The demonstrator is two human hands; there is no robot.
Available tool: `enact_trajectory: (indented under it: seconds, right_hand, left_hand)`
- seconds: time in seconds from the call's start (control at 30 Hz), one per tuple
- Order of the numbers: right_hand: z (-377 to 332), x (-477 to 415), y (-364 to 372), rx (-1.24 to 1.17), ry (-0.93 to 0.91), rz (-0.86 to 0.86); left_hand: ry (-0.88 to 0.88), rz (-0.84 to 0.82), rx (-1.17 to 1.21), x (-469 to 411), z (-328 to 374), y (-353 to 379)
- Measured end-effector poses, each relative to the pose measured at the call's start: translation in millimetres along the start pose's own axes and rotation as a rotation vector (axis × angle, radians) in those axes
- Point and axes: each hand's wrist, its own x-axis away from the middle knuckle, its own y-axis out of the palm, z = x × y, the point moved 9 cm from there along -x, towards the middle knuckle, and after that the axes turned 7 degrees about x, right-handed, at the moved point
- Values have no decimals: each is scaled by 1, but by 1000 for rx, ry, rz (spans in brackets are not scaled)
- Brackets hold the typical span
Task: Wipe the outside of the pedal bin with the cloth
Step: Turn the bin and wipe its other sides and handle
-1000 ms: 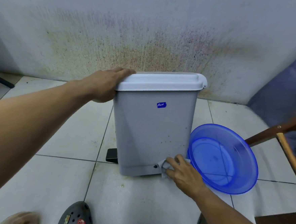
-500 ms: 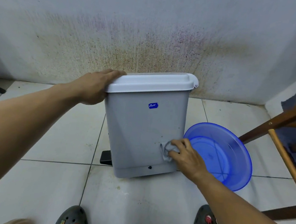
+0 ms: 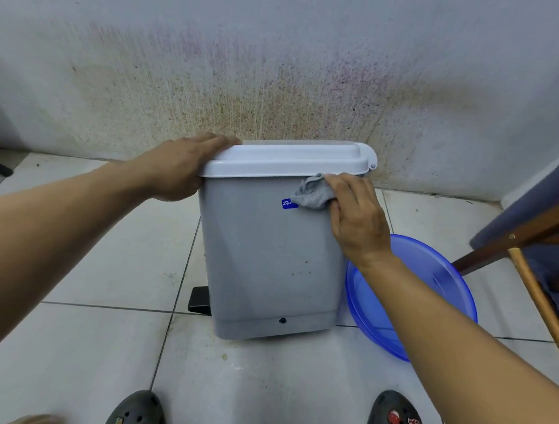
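Observation:
A grey pedal bin (image 3: 268,260) with a white lid (image 3: 288,159) stands on the tiled floor against a stained wall, its black pedal (image 3: 199,300) sticking out at the lower left. My left hand (image 3: 182,168) grips the lid's left end, fingers curled over the top. A small grey cloth (image 3: 312,196) lies pressed against the bin's near face just under the lid, and my right hand (image 3: 354,213) holds it there. The cloth covers part of a blue sticker (image 3: 285,203). Small brown specks show lower on that face.
A blue plastic basin (image 3: 431,288) sits on the floor right beside the bin. Wooden chair legs (image 3: 537,289) and blue fabric stand at the far right. My two dark clogs (image 3: 395,422) are at the bottom edge. The stained wall (image 3: 279,96) runs close behind the bin.
My right hand slid the cloth up the bin's near face, from the bottom right corner to just under the lid. My left hand stayed on the lid.

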Motion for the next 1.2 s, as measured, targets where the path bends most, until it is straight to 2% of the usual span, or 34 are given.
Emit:
enact_trajectory:
  seconds: [0.1,0.23,0.37,0.6,0.77,0.87,1.0,1.1,1.2]
  right_hand:
    - [2,7,-3,131,77,49]
    - [-1,18,6,154,157,-40]
    - [-18,39,19,140,52,-117]
    - [-48,135,56,64,-70,-389]
    - [-57,182,67,39,-236,-545]
    - [-47,165,60,-26,-162,-474]
    - [-22,89,37,-70,50,-236]
    - [-19,34,24,-61,75,-118]
    - [-40,13,26,-38,54,-103]
  left_hand:
    - [6,10,0,0,1,-2]
    - [20,18,-3,0,4,-2]
    - [8,19,-10,-1,3,-2]
    - [-15,3,2,-4,-6,0]
    - [-18,2,6,-3,-6,2]
    - [-11,0,8,-1,-5,2]
    - [-4,8,14,0,-3,0]
    - [-8,10,16,0,-1,-1]
    - [-12,2,15,0,-3,-1]
